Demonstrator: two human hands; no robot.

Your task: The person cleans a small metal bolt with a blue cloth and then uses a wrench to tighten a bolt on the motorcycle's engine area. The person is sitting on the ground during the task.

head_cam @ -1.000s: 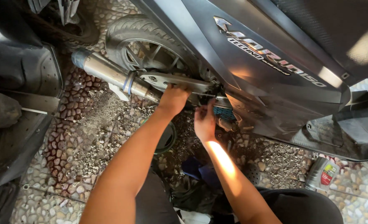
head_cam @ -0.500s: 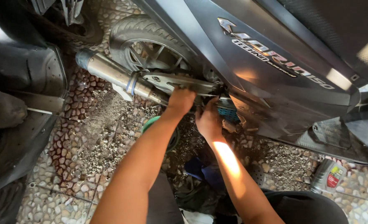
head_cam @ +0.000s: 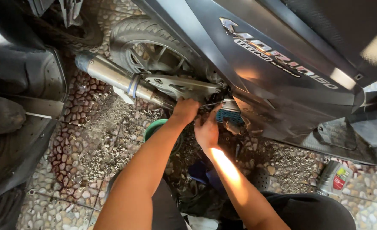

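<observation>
At centre frame my left hand (head_cam: 185, 111) and right hand (head_cam: 206, 130) reach under the scooter (head_cam: 256, 81); I cannot tell their fingers' state

My left hand (head_cam: 185, 111) and right hand (head_cam: 207, 130) are bare, forearms unsleeved, and I wear dark black trousers (head_cam: 312, 213).
</observation>
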